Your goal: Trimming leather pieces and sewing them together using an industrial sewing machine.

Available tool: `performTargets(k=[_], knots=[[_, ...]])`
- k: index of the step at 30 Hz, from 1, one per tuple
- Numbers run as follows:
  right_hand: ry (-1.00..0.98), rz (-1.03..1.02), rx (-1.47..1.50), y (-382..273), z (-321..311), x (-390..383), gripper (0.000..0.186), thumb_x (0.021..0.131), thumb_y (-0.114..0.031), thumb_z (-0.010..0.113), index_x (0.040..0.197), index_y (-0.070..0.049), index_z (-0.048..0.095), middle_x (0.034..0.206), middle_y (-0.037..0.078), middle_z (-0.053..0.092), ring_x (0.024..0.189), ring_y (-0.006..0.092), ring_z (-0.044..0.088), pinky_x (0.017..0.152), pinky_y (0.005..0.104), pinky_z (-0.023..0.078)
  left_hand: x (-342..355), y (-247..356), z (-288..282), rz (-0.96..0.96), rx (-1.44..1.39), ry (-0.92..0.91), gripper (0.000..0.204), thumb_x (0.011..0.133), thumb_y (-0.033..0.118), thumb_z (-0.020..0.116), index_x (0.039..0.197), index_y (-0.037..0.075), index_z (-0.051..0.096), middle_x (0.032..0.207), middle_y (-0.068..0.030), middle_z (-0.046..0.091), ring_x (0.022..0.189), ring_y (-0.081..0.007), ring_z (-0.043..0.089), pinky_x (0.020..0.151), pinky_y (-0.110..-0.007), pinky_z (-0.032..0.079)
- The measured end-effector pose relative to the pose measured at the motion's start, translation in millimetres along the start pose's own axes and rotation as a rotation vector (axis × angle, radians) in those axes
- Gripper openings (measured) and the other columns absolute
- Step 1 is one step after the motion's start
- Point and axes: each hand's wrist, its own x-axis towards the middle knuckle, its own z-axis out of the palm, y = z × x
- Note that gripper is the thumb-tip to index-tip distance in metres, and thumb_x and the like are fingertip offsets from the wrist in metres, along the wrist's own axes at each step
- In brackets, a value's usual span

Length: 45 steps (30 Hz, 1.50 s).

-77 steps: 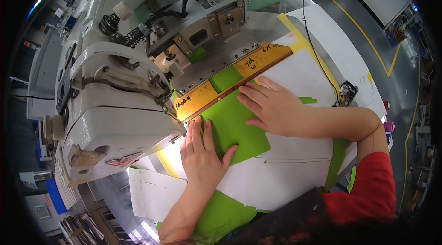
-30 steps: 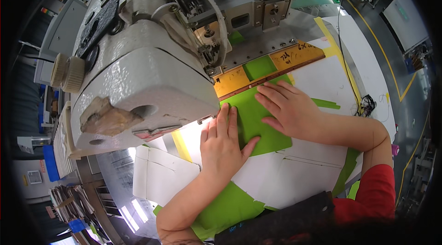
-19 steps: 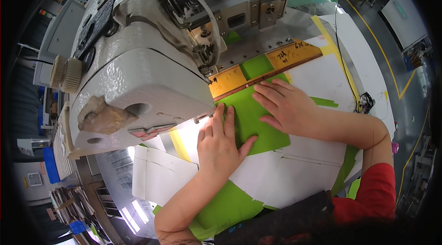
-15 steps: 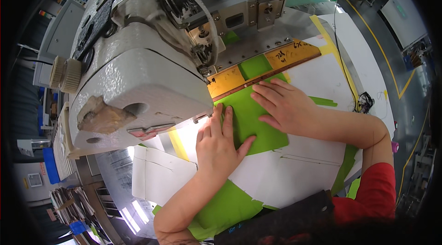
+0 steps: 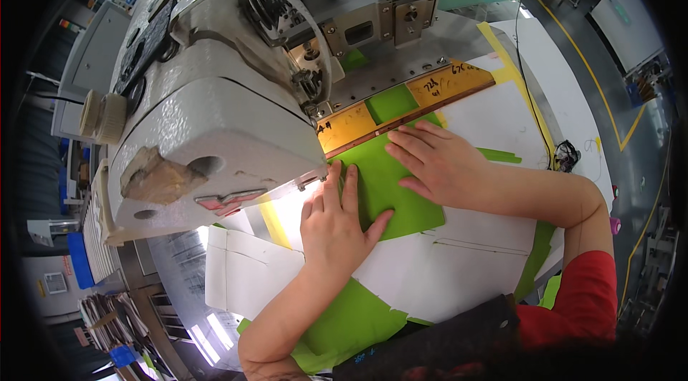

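A bright green, flat piece of material (image 5: 390,184) lies under the lower edge of a gold-coloured clamp plate (image 5: 437,93). My left hand (image 5: 335,227) rests on its left part with fingers stretched out, fingertips close to the plate's edge and the machine head. My right hand (image 5: 437,165) lies flat on the right part, fingers spread, their tips near the plate's dark lower strip. More green shows through a rectangular window in the plate. The white sewing machine (image 5: 229,123) stands just left of my hands; its head hides the plate's left end.
White sheets (image 5: 473,245) cover the work surface, with yellow tape strips (image 5: 512,73) on them. A larger green piece (image 5: 351,324) lies nearest me, beside a dark panel (image 5: 430,341). Thin green strips (image 5: 500,155) and a black cable bundle (image 5: 566,157) lie to the right.
The clamp plate, green piece and both hands appear slightly further left in the picture, as does the machine head. Both hands keep their places on the green piece.
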Motion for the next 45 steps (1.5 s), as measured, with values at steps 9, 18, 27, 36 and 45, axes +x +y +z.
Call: performTargets(k=[9,18,27,36,45], knots=[[0.020,-0.035,0.002,1.1,3.3,0.2,0.050,0.085,-0.032,0.059,0.120,0.003,0.053,0.128,0.016,0.050,0.121,0.0269,0.047,0.104,0.0408,0.035,-1.6,3.3,-1.9,-0.102,-0.035,-0.044,0.072,0.067,0.039,0.074,0.123,0.001,0.051,0.124,-0.0168,0.049,0.095,-0.0316,0.058,0.082,-0.041,0.045],[0.021,-0.074,-0.028,2.7,0.0,1.0,0.050,0.086,-0.033,0.057,0.119,0.004,0.053,0.128,0.015,0.049,0.122,0.0264,0.045,0.105,0.0396,0.033,-0.6,4.8,-2.9,-0.096,-0.021,-0.002,0.072,0.065,0.034,0.076,0.122,0.001,0.050,0.119,-0.0176,0.051,0.097,-0.0324,0.056,0.083,-0.041,0.044],[0.068,-0.135,0.037,17.0,-5.0,-3.4,0.051,0.079,-0.030,0.064,0.114,0.006,0.053,0.113,0.015,0.051,0.110,0.0284,0.049,0.102,0.0406,0.035,7.0,17.1,-9.5,-0.184,-0.042,-0.041,0.067,0.064,0.032,0.077,0.117,0.001,0.051,0.118,-0.0179,0.050,0.098,-0.0338,0.055,0.083,-0.041,0.044],[0.095,-0.128,0.034,30.2,-8.8,-14.5,0.050,0.077,-0.030,0.066,0.109,0.007,0.056,0.108,0.014,0.052,0.105,0.0267,0.050,0.098,0.0408,0.038,9.0,22.3,-11.1,-0.211,0.006,-0.005,0.064,0.065,0.032,0.076,0.115,0.000,0.051,0.121,-0.0188,0.049,0.100,-0.0346,0.054,0.085,-0.042,0.043],[0.078,-0.139,0.029,37.0,-11.6,-18.7,0.050,0.080,-0.032,0.063,0.110,0.007,0.055,0.112,0.016,0.052,0.108,0.0266,0.049,0.100,0.0401,0.036,8.2,24.5,-9.0,-0.217,-0.008,0.022,0.062,0.068,0.034,0.075,0.114,0.000,0.051,0.122,-0.0184,0.049,0.100,-0.0344,0.055,0.086,-0.042,0.043]])
